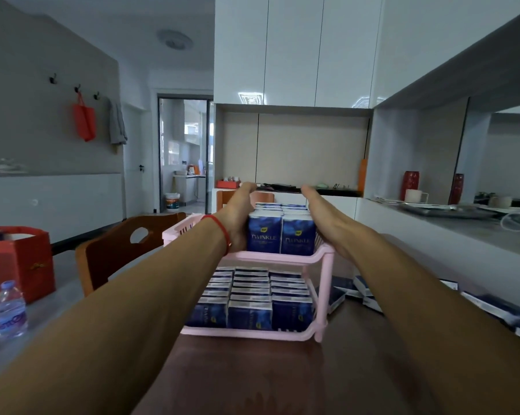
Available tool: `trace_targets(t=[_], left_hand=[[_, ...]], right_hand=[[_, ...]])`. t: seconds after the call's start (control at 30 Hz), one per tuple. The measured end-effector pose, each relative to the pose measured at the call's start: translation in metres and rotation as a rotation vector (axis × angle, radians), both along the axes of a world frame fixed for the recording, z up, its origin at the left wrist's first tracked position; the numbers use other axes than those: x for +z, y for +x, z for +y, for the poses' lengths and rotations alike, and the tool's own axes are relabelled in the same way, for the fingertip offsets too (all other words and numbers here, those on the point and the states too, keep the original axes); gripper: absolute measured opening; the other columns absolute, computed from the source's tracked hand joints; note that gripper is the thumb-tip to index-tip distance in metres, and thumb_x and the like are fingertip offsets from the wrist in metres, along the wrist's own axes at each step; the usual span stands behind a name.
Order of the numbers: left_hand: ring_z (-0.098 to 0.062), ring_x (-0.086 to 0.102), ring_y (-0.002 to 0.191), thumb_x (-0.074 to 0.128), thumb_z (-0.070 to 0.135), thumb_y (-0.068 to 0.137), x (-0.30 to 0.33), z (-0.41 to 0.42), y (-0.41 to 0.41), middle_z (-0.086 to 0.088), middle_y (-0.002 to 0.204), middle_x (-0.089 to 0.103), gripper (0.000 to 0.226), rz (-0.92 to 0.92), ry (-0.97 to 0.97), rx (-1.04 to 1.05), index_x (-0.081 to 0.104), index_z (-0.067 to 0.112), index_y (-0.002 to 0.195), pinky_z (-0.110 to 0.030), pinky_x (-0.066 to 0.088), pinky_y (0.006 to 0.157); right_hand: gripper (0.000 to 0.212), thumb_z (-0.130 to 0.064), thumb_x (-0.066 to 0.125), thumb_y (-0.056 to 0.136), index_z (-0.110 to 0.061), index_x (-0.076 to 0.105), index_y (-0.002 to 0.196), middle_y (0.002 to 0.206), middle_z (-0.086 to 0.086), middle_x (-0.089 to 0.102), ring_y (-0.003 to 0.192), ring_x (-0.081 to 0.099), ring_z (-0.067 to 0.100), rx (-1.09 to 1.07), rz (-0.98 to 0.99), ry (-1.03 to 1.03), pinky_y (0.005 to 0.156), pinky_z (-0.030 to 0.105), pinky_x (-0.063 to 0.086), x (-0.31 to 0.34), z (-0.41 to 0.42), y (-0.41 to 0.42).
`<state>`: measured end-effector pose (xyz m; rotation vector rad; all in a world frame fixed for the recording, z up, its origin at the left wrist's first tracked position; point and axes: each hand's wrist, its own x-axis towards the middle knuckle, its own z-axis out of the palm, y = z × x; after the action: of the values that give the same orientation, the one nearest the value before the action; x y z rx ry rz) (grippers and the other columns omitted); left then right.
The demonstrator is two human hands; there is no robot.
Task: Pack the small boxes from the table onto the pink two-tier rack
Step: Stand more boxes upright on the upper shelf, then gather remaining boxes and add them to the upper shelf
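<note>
The pink two-tier rack [323, 295] stands on the dark table straight ahead. Its lower tier holds several rows of small blue boxes [249, 313]. On the upper tier two rows of blue boxes marked TWINKLE [281, 236] stand upright. My left hand [237, 218] lies flat, fingers straight, against the left side of those rows. Against their right side my right hand [324, 215] presses in the same way. Several more blue boxes [498, 310] lie loose on the table to the right of the rack.
A wooden chair [124, 253] stands left of the rack. A red gift box [19, 262] and a water bottle [10, 310] sit at the table's left. A grey counter [462, 229] with a mug and red vases runs along the right.
</note>
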<state>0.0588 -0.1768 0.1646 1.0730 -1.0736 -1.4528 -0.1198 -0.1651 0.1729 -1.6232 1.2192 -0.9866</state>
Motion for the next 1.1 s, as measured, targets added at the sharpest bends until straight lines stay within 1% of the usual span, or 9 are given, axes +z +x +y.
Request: trace_targets(t=[0.2,0.5,0.63,0.7,0.73,0.8,0.87,0.93,1.1], left_hand=[[-0.032,0.069,0.105,0.048,0.061,0.091,0.002,0.006,-0.008,-0.014,0.115,0.074,0.060,-0.026,-0.037,0.009,0.066,0.014,0.124,-0.042,0.051,0.100],[-0.030,0.070,0.107,0.053,0.059,0.088,0.002,0.002,-0.010,-0.011,0.115,0.074,0.059,-0.010,-0.018,0.009,0.064,0.016,0.127,-0.041,0.053,0.097],[-0.030,0.072,0.095,0.049,0.058,0.092,0.002,0.004,-0.009,-0.013,0.109,0.076,0.053,0.047,-0.025,0.039,0.066,0.014,0.116,-0.038,0.058,0.082],[-0.030,0.072,0.096,0.050,0.059,0.092,0.002,0.004,-0.007,-0.013,0.107,0.076,0.054,0.079,-0.020,0.071,0.062,0.014,0.120,-0.038,0.058,0.079],[-0.030,0.072,0.097,0.051,0.058,0.091,0.003,0.004,-0.006,-0.013,0.107,0.076,0.056,0.083,-0.026,0.088,0.060,0.014,0.123,-0.038,0.058,0.080],[-0.027,0.072,0.097,0.050,0.057,0.092,0.006,0.006,-0.006,-0.010,0.104,0.076,0.058,0.056,-0.073,0.148,0.056,0.013,0.129,-0.036,0.056,0.083],[-0.019,0.066,0.088,0.043,0.052,0.096,0.012,0.020,-0.012,-0.005,0.099,0.070,0.052,-0.031,-0.182,0.243,0.053,0.012,0.128,-0.031,0.050,0.072],[-0.017,0.061,0.092,0.036,0.045,0.101,0.015,0.040,-0.021,-0.005,0.105,0.063,0.040,-0.168,-0.347,0.380,0.052,0.014,0.121,-0.028,0.042,0.066],[-0.020,0.058,0.097,0.046,0.023,0.096,-0.012,0.102,-0.049,-0.004,0.100,0.059,0.012,-0.462,-1.037,0.760,0.056,0.016,0.101,-0.035,0.052,0.082]], right_hand=[[0.070,-0.064,0.028,0.097,-0.013,0.070,0.118,0.102,0.010,0.078,0.106,0.071,0.031,0.008,-0.031,0.019,0.107,0.047,0.048,-0.001,-0.005,-0.004],[0.060,-0.059,0.030,0.099,-0.015,0.070,0.106,0.098,0.007,0.079,0.100,0.072,0.027,0.051,-0.024,0.020,0.101,0.042,0.052,0.000,-0.003,-0.008],[0.057,-0.059,0.030,0.100,-0.018,0.068,0.090,0.088,0.005,0.077,0.093,0.071,0.023,0.055,-0.048,0.007,0.096,0.037,0.051,0.000,-0.003,-0.011],[0.052,-0.058,0.029,0.102,-0.020,0.065,0.096,0.099,0.003,0.073,0.100,0.067,0.020,0.037,-0.066,-0.012,0.100,0.036,0.046,-0.001,-0.002,-0.014],[0.053,-0.058,0.028,0.102,-0.021,0.064,0.112,0.117,0.004,0.069,0.113,0.061,0.021,0.023,-0.076,-0.022,0.106,0.038,0.040,-0.002,-0.001,-0.017],[0.064,-0.060,0.025,0.102,-0.019,0.043,0.148,0.153,0.007,0.045,0.143,0.038,0.026,-0.037,-0.058,-0.061,0.118,0.045,0.023,-0.006,-0.001,-0.024],[0.066,-0.060,0.023,0.102,-0.019,0.038,0.152,0.159,0.007,0.037,0.147,0.031,0.027,-0.093,-0.021,-0.119,0.119,0.049,0.018,-0.012,0.002,-0.035],[0.061,-0.057,0.024,0.103,-0.019,0.047,0.145,0.152,0.009,0.046,0.141,0.040,0.029,-0.176,0.001,-0.159,0.119,0.051,0.025,-0.020,0.007,-0.053],[0.036,-0.048,0.043,0.096,-0.023,0.062,0.114,0.120,0.003,0.064,0.109,0.059,0.023,-0.356,0.165,-0.235,0.101,0.047,0.046,-0.057,0.027,-0.117]])
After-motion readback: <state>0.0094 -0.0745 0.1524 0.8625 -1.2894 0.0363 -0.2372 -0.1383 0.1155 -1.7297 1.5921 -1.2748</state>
